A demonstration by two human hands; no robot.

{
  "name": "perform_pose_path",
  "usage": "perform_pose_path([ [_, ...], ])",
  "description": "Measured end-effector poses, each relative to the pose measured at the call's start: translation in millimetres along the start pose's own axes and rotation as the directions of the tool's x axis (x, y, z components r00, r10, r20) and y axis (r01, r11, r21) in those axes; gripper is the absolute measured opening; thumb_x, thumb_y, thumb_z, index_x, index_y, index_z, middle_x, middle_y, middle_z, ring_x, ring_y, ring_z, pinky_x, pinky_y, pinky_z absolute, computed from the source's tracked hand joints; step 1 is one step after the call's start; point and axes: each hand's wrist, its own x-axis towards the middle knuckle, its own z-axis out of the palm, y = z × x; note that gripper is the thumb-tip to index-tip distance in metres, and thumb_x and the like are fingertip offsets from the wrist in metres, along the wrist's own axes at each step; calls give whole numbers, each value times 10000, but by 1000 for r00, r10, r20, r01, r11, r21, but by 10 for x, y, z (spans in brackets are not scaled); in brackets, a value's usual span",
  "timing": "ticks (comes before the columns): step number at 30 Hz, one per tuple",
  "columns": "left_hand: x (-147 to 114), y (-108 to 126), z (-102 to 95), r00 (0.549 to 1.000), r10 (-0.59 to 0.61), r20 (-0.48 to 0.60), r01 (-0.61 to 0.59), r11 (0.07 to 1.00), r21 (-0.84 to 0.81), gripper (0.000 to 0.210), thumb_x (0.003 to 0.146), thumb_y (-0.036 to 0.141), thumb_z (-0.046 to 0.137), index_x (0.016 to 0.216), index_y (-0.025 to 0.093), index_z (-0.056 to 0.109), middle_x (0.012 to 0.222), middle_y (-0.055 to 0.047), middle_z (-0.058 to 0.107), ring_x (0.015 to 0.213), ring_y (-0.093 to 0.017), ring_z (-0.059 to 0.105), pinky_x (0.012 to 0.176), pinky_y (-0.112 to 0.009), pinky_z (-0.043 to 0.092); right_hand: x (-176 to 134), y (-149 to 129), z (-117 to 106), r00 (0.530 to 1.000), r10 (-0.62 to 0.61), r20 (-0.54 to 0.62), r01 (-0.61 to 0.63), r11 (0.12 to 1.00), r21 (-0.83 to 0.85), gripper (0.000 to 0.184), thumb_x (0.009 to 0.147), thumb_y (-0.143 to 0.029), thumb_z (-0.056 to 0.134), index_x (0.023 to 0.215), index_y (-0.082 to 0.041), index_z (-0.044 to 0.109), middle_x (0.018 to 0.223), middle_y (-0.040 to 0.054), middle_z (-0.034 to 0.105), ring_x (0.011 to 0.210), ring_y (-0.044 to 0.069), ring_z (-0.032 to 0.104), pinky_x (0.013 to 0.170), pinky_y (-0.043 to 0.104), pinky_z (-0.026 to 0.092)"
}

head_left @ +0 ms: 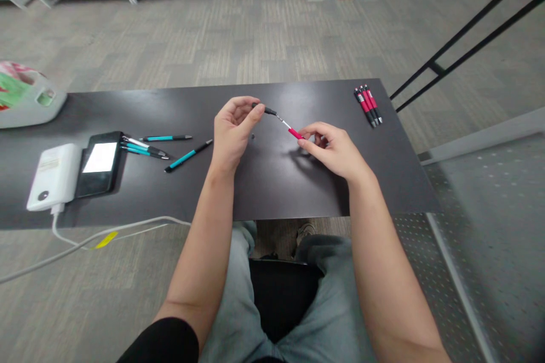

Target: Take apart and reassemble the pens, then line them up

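Note:
Above the middle of the dark table, my left hand [236, 127] pinches the black grip section [267, 109] of a pen between thumb and fingers. Thumb and fingertips of my right hand [330, 146] close on the pink pen barrel [294, 133]. Between the two parts shows a thin white and silver refill [283, 121], so the pen looks pulled apart but still in line. A tiny dark piece [252, 136] lies on the table beside my left hand. Several pink and black pens [368, 105] rest together at the far right.
Left of my arm lie several blue and black pens [187, 156]. Past them are a black phone-like device [99, 164] and a white power bank [54, 177] with a white cable [123, 226]. A white plastic container [32, 96] stands at the far left of the table [293, 193].

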Motion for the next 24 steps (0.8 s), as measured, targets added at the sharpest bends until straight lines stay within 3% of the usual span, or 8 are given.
perform_pose_path([
  [9,-6,94,30,997,-69,-33,69,998,-14,550,817,657,1104,944,269,736,921,-26,818,889,-201,802,818,-319,674,12,47,-27,995,-61,-78,55,995,-80,179,1043,-490,841,1114,-329,878,1004,73,788,965,322,666,909,490,581],
  [24,-12,92,4,994,-91,58,90,996,28,596,799,713,1092,908,267,712,906,-34,818,892,-218,817,787,-330,661,8,116,-104,986,-85,-143,65,989,-136,136,1029,-463,844,1109,-356,872,1095,77,807,1066,354,679,975,540,579],
])
